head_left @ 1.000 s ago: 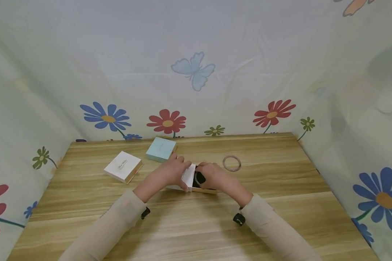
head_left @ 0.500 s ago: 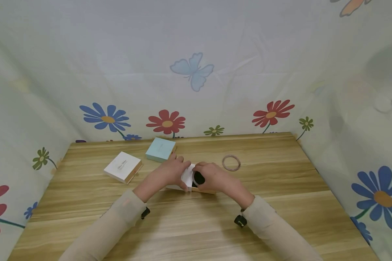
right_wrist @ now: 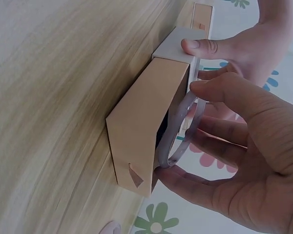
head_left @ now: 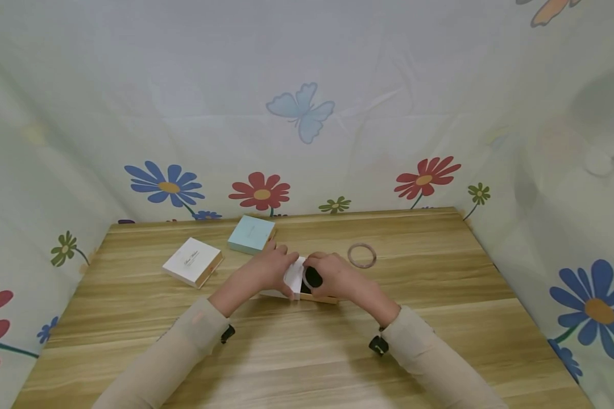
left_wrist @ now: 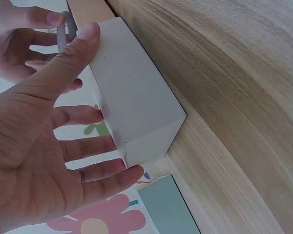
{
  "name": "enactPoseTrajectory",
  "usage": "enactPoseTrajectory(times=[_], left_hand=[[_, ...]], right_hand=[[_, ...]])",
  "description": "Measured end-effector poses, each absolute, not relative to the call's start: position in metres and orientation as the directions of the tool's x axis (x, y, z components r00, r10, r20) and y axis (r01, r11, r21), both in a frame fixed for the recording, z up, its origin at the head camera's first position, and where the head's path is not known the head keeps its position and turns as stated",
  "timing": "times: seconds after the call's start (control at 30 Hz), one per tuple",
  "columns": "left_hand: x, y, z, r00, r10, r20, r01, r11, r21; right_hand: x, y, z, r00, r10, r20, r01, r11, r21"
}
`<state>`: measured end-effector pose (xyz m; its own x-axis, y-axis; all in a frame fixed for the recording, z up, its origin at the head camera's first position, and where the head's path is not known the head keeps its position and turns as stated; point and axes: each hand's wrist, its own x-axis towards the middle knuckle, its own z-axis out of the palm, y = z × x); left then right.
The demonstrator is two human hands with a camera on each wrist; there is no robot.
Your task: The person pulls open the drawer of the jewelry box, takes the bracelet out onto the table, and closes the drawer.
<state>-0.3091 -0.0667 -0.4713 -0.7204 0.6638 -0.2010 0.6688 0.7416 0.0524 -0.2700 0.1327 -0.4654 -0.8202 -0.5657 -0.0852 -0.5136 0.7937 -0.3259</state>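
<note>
My left hand grips the white sleeve of a box, its thumb on the near side and its fingertips along the far edge. From the sleeve's right end a peach-coloured drawer is pulled partway out, dark inside. With thumb and fingers my right hand pinches a translucent pale purple bangle. Tilted up on edge, the bangle overlaps the drawer's opening in the right wrist view. Fingertips of the right hand are right at the drawer's rim.
A second bangle lies flat on the wooden table, beyond my right hand. A closed white box sits to the left, with a light blue box behind my left hand. A flower-printed curtain borders the table.
The right hand has raised the bangle slightly and tilted it at the drawer. The left hand and the sleeve have stayed nearly still.
</note>
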Motion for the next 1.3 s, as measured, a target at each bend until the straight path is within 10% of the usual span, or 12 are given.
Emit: enactPoseTrajectory(times=[1.3], left_hand=[[-0.312,-0.064,-0.476,-0.755,0.619,-0.219,0.626,0.779,0.043]], right_hand=[[-0.272,0.162,-0.461,-0.861,-0.503,-0.075,-0.463,0.836,-0.294]])
